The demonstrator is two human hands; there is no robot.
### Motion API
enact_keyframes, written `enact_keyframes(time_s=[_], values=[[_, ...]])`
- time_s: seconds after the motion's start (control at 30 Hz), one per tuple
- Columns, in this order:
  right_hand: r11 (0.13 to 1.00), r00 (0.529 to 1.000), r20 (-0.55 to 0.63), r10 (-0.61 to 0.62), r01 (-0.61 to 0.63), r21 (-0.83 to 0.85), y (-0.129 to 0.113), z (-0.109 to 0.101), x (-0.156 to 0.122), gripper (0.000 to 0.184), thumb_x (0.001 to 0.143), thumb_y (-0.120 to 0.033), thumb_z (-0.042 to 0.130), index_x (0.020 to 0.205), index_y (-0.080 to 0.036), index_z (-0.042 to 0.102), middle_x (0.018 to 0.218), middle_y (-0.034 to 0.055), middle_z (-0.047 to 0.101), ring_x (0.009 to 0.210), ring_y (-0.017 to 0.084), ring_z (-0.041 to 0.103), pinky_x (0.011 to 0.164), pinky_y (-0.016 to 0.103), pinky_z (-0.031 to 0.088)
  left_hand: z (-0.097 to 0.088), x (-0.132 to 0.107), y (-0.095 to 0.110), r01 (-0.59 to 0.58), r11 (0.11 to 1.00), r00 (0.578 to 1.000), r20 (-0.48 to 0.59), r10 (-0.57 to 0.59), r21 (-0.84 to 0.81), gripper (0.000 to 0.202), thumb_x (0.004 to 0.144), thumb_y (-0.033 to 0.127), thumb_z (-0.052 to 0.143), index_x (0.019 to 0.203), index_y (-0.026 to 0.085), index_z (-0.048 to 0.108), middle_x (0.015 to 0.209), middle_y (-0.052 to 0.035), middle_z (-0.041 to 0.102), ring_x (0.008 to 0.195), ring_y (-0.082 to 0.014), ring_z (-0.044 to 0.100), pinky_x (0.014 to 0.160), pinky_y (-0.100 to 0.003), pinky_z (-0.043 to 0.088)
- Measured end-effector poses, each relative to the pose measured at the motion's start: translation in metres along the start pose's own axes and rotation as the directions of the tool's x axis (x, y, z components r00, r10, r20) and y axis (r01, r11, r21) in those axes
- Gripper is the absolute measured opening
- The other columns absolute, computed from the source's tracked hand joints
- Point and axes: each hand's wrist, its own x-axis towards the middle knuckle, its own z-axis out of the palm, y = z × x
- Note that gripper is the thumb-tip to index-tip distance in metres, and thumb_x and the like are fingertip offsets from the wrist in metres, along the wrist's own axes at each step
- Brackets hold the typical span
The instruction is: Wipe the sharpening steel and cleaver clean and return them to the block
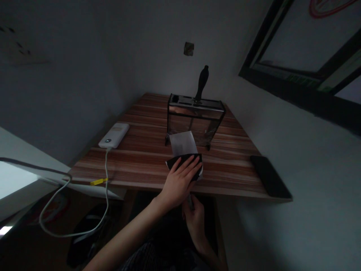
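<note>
My left hand point(183, 178) lies with its fingers stretched flat over a black sheet point(173, 162) with torn white edges, which looks like sandpaper. Under the sheet is a pale, flat, rectangular blade point(182, 143), like that of a cleaver, its far end sticking out beyond the black. Lower down, at the table's front edge, my right hand point(196, 218) is closed around a greyish handle, mostly hidden by the fingers. Just behind the blade stands a see-through knife rack point(194, 124), with one black-handled knife point(202, 81) upright in it.
On the wood-grain table point(141, 150) a white power bank point(115, 134) lies at the left, its white cable point(106, 165) hanging over the edge past a yellow strip point(98, 182). A dark phone point(270, 176) rests at the right corner. Walls close in the back and right.
</note>
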Motion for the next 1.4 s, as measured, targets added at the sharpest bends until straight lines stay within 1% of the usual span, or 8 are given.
enact_keyframes(time_s=[0.2, 0.4, 0.6, 0.73, 0.9, 1.13, 1.3, 1.4], values=[[0.999, 0.999, -0.009, -0.038, 0.038, 0.005, 0.002, 0.0, 0.001, 0.033, 0.078, -0.047, 0.052, 0.068, -0.016, 0.056, 0.045, -0.0039, 0.048, 0.04, 0.01, 0.04, 0.038, 0.021, 0.032, 0.004, -0.012, 0.005, -0.037, 0.998, 0.999, 0.03, 0.038, -0.041, 0.049, 0.093, 0.021, 0.041, 0.141, 0.021, 0.033, 0.149, -0.0017, 0.033, 0.14, -0.0173, 0.023, 0.115, -0.042, 0.015], [0.997, 0.999, -0.007, 0.042, -0.041, 0.066, 0.002, 0.001, 0.002, 0.033, 0.072, -0.047, 0.053, 0.064, -0.015, 0.057, 0.044, -0.0021, 0.051, 0.038, 0.01, 0.042, 0.037, 0.021, 0.033, 0.007, -0.02, 0.008, -0.08, 0.989, 0.994, 0.058, 0.088, -0.123, 0.046, 0.093, 0.021, 0.042, 0.139, 0.021, 0.036, 0.146, -0.0034, 0.039, 0.138, -0.016, 0.028, 0.114, -0.039, 0.017], [0.999, 0.999, -0.013, 0.029, -0.029, 0.029, 0.0, 0.0, 0.002, 0.032, 0.069, -0.044, 0.051, 0.061, -0.015, 0.059, 0.051, 0.0045, 0.061, 0.046, 0.015, 0.053, 0.041, 0.023, 0.039, 0.008, -0.03, 0.013, -0.091, 0.979, 0.989, 0.099, 0.11, -0.182, 0.05, 0.091, 0.018, 0.043, 0.14, 0.021, 0.034, 0.148, -0.0035, 0.037, 0.139, -0.0148, 0.025, 0.115, -0.04, 0.015], [0.998, 0.999, -0.024, 0.046, -0.045, 0.04, 0.002, 0.0, 0.001, 0.03, 0.07, -0.043, 0.052, 0.064, -0.014, 0.06, 0.05, 0.0042, 0.061, 0.045, 0.016, 0.054, 0.043, 0.025, 0.041, 0.006, -0.031, 0.013, -0.09, 0.98, 0.987, 0.116, 0.112, -0.18, 0.05, 0.091, 0.018, 0.043, 0.14, 0.021, 0.035, 0.148, -0.003, 0.036, 0.14, -0.0142, 0.023, 0.115, -0.04, 0.015], [1.0, 0.999, -0.047, 0.0, 0.001, 0.014, 0.0, -0.001, 0.001, 0.028, 0.068, -0.042, 0.054, 0.061, -0.016, 0.061, 0.05, 0.0057, 0.063, 0.045, 0.017, 0.054, 0.041, 0.025, 0.041, 0.004, -0.031, 0.013, -0.082, 0.984, 0.986, 0.13, 0.103, -0.157, 0.05, 0.091, 0.018, 0.042, 0.141, 0.023, 0.033, 0.149, -0.001, 0.033, 0.141, -0.0146, 0.02, 0.115, -0.041, 0.014], [1.0, 0.999, -0.034, 0.014, -0.015, -0.014, -0.001, -0.001, 0.001, 0.034, 0.076, -0.046, 0.051, 0.064, -0.016, 0.059, 0.049, 0.0025, 0.06, 0.042, 0.014, 0.05, 0.04, 0.023, 0.037, 0.003, -0.024, 0.011, -0.076, 0.995, 0.991, 0.107, 0.083, -0.069, 0.051, 0.093, 0.023, 0.043, 0.142, 0.024, 0.031, 0.15, -0.0012, 0.032, 0.141, -0.0159, 0.021, 0.115, -0.04, 0.015], [0.999, 0.999, -0.017, -0.031, 0.03, -0.037, -0.002, -0.001, 0.001, 0.034, 0.078, -0.047, 0.054, 0.068, -0.015, 0.059, 0.046, -0.0026, 0.052, 0.04, 0.011, 0.043, 0.039, 0.021, 0.034, 0.0, -0.013, 0.004, -0.057, 0.998, 0.996, 0.075, 0.057, -0.011, 0.051, 0.093, 0.022, 0.041, 0.143, 0.024, 0.029, 0.151, -0.0004, 0.03, 0.141, -0.0168, 0.019, 0.115, -0.041, 0.012], [0.999, 1.0, -0.008, -0.021, 0.021, -0.034, -0.002, 0.0, 0.001, 0.033, 0.08, -0.046, 0.054, 0.067, -0.015, 0.058, 0.045, -0.0045, 0.048, 0.039, 0.009, 0.04, 0.038, 0.02, 0.031, -0.003, -0.006, 0.0, -0.04, 0.999, 0.998, 0.052, 0.04, 0.008, 0.051, 0.093, 0.022, 0.041, 0.143, 0.024, 0.029, 0.151, 0.0013, 0.028, 0.142, -0.0167, 0.017, 0.116, -0.042, 0.011]])
